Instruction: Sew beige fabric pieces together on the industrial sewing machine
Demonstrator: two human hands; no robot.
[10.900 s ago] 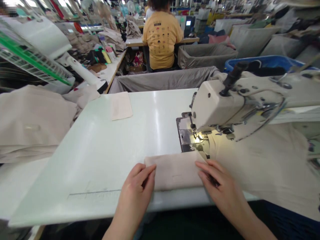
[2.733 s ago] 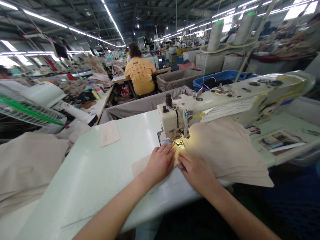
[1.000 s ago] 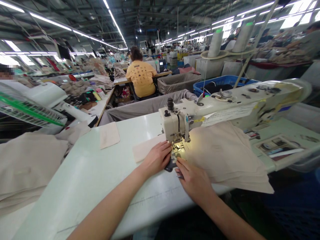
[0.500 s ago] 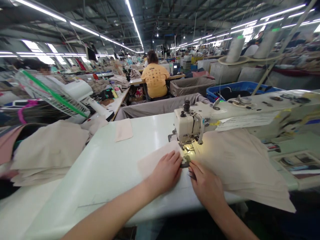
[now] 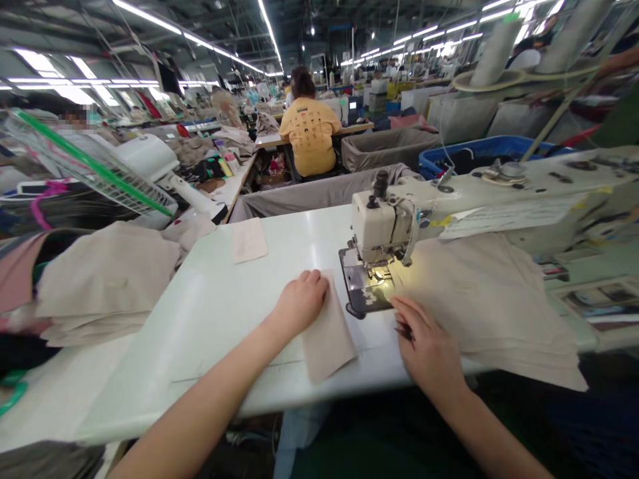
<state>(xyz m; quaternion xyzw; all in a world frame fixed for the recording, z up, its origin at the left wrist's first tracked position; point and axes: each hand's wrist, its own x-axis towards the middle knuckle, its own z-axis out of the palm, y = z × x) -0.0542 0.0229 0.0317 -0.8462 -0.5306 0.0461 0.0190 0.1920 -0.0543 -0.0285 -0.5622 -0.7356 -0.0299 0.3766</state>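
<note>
On the left, a big pile of pale cloth point(image 5: 107, 273) sits beside the white table point(image 5: 210, 319); next, a small pale patch point(image 5: 249, 240) lies flat near the table's far edge; then the left hand point(image 5: 302, 301) is palm down, fingers bent, on the top end of the folded cloth point(image 5: 328, 346), which lies on the table just left of the metal plate point(image 5: 369, 301); I cannot tell if this hand pinches it or only presses; a soft, even press should be best, so the folds do not slip and the long edge is straight; over the lit plate is the sewing machine point(image 5: 377, 226), and fingers are best kept away from under its needle; last, the right hand point(image 5: 430, 349) is half curled around a small dark thing point(image 5: 405, 329), too blurry to name, right by the big cloth stack point(image 5: 482, 293); it should go gently there, so the stack is not tugged crooked.
</note>
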